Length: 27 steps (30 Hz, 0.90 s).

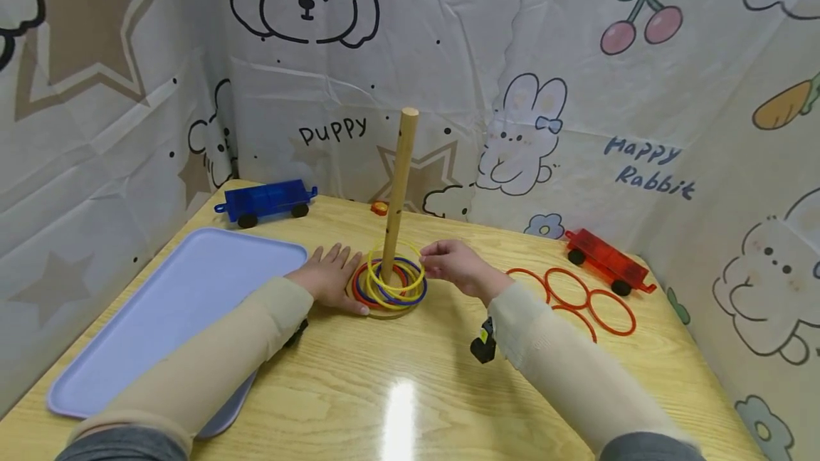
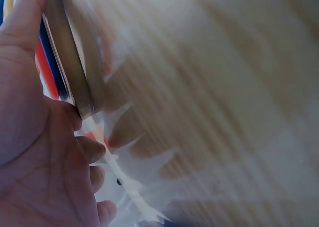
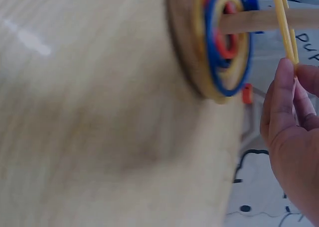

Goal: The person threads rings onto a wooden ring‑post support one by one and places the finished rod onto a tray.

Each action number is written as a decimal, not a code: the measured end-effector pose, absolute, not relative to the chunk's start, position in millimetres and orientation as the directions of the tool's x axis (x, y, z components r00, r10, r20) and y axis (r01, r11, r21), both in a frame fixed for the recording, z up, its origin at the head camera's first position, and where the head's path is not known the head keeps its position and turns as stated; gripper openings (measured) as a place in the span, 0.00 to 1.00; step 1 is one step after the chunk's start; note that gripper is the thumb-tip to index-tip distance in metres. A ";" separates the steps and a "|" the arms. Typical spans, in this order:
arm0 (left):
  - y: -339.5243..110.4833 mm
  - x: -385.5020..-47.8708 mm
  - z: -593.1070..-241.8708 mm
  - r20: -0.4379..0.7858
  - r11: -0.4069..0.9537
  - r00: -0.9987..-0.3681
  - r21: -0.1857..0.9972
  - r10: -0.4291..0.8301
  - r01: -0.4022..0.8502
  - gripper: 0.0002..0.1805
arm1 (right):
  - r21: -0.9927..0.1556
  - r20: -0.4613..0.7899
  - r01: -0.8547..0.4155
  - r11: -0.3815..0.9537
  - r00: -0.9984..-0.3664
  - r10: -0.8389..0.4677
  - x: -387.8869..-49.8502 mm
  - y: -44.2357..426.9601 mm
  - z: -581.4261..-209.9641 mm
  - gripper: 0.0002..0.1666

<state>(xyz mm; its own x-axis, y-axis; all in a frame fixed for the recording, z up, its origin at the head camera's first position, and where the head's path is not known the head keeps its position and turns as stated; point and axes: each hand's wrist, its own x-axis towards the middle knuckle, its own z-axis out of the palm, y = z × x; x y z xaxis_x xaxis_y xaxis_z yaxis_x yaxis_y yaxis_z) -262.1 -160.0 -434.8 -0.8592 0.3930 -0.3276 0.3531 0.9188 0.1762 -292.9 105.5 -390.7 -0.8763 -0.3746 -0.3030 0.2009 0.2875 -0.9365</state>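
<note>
A wooden peg (image 1: 400,183) stands upright on a round wooden base (image 1: 392,315). Red, blue and yellow rings lie stacked round its foot, a blue ring (image 3: 211,53) among them. Between thumb and fingertips, my right hand (image 1: 463,266) pinches a yellow ring (image 3: 282,25). This ring encircles the peg and is held above the pile. My left hand (image 1: 325,279) rests at the left side of the base, fingers spread and thumb along its front edge; the left wrist view shows its palm (image 2: 40,187) beside the base's rim.
Several loose red rings (image 1: 612,312) lie right of my right forearm. Behind them is a red toy wagon (image 1: 605,262). A lavender tray (image 1: 186,311) fills the left side, with a blue toy wagon (image 1: 267,200) behind it. A small orange object (image 1: 379,208) sits near the back curtain.
</note>
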 end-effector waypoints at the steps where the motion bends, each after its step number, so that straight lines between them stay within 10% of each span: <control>1: -159.5 -259.6 -431.1 -0.329 0.919 -0.858 0.179 0.394 0.353 0.64 | -0.934 -0.311 0.206 0.293 -0.872 -0.377 -290.9 105.3 -394.2 0.13; 16: -158.2 -254.8 -426.6 -0.316 0.915 -0.861 0.203 0.398 0.348 0.63 | -0.923 -0.315 0.205 0.325 -0.888 -0.334 -281.5 117.6 -404.6 0.14; 27: -157.0 -258.7 -429.0 -0.328 0.922 -0.863 0.193 0.384 0.336 0.64 | -0.945 -0.304 0.269 0.184 -0.931 -0.200 -277.8 242.8 -389.7 0.21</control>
